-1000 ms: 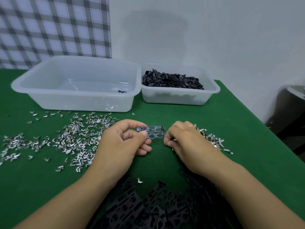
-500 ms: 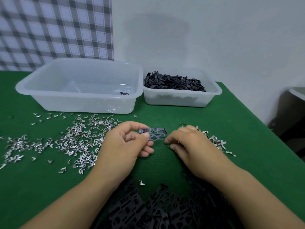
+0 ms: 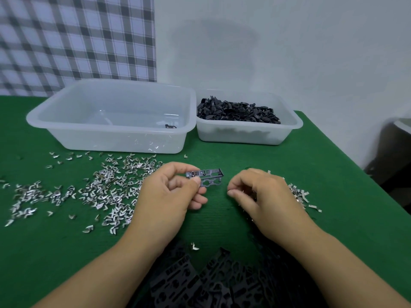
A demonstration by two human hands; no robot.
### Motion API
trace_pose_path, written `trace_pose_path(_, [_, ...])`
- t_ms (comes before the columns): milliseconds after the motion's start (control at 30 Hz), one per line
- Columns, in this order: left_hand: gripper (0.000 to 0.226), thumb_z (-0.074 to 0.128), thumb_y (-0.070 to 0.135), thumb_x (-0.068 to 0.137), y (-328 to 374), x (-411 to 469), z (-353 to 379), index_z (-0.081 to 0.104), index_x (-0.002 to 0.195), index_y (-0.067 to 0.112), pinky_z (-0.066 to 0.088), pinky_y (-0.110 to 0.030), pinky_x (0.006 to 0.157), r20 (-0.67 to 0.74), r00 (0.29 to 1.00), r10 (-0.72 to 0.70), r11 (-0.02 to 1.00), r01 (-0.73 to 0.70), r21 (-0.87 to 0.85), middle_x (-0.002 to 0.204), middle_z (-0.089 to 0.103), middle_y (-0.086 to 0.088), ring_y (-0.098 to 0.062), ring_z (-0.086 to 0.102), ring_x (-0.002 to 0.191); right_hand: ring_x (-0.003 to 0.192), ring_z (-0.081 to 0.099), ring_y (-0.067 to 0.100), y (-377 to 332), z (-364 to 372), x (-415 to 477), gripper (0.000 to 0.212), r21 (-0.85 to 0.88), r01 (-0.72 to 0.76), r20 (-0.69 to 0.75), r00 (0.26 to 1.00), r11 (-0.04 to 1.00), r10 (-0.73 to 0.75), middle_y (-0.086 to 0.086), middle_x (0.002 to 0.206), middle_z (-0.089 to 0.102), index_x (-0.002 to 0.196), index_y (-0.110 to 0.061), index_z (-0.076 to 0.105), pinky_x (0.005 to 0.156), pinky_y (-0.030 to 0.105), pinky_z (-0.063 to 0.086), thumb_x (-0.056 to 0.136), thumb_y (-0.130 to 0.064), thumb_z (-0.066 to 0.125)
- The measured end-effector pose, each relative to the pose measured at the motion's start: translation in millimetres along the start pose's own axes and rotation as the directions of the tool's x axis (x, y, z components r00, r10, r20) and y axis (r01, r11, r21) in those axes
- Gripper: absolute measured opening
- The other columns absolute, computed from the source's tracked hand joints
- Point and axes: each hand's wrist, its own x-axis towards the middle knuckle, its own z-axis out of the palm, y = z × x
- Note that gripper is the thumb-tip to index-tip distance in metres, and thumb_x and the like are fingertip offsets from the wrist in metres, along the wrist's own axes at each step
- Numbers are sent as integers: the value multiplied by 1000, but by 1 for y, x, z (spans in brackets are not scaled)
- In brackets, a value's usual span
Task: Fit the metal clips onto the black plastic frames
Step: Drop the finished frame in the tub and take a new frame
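Note:
My left hand (image 3: pixel 169 196) pinches a small black plastic frame (image 3: pixel 209 177) by its left end and holds it level above the green table. My right hand (image 3: pixel 264 196) hovers just right of the frame with a gap between them. Its fingers are curled and a faint glint shows under them, too blurred to name. Loose metal clips (image 3: pixel 106 190) are scattered over the table on the left. A smaller heap of clips (image 3: pixel 300 194) lies behind my right hand. A pile of black frames (image 3: pixel 211 281) sits at the near edge between my forearms.
A large clear tub (image 3: pixel 111 138) at the back holds one black piece (image 3: pixel 170 126). A smaller clear tub (image 3: pixel 244 136) to its right is full of black plastic parts. One stray clip (image 3: pixel 195 246) lies near the frame pile. The table's right edge drops off beside a dark object.
My right hand has drawn away from the frame's right end, to the right and slightly down. The left hand keeps hold of the frame in about the same place.

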Motion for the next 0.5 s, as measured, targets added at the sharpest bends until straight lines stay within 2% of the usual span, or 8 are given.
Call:
trace_pose_path(100, [26, 60, 0, 87, 0, -1, -1, 65, 95, 24, 51, -20, 49, 16, 999, 36, 997, -37, 71, 63, 68, -9, -14, 65, 54, 61, 50, 3, -3, -1, -2, 14, 159, -17, -109, 993, 987, 35, -9, 62, 55, 74, -24, 61, 56, 8, 36, 81, -12, 66])
trace_pose_path(200, [31, 57, 2, 88, 0, -3, -1, 69, 86, 31, 44, -15, 46, 76, 994, 80, 966, -96, 238, 63, 66, -1, -7, 61, 52, 54, 50, 4, -9, 0, -2, 19, 458, -22, -187, 975, 888, 120, -1, 65, 63, 71, -22, 63, 53, 11, 39, 79, -5, 66])
trace_pose_path(267, [31, 56, 4, 88, 0, -5, 0, 71, 80, 29, 40, -12, 45, 114, 990, 82, 944, -114, 310, 63, 65, 1, -5, 58, 50, 55, 55, 7, -12, 1, -2, 22, 566, -5, -186, 973, 824, 134, -1, 66, 68, 71, -21, 64, 52, 13, 43, 79, -1, 66])
trace_pose_path(400, [17, 57, 22, 90, 3, -7, 3, 70, 80, 27, 44, -17, 51, 181, 979, 93, 934, -149, 326, 65, 65, -2, -8, 56, 52, 58, 54, 9, -18, 3, -3, 22, 594, 75, -187, 981, 801, 47, -2, 67, 65, 74, -20, 67, 55, 15, 44, 78, 1, 68])
trace_pose_path(500, [20, 53, 32, 85, 5, -8, 3, 69, 78, 23, 43, -17, 52, 230, 968, 98, 934, -169, 315, 61, 62, 5, -6, 54, 51, 60, 53, 10, -19, 5, -3, 17, 540, 126, -183, 983, 832, -29, -4, 67, 61, 77, -19, 69, 58, 16, 42, 77, -2, 70])
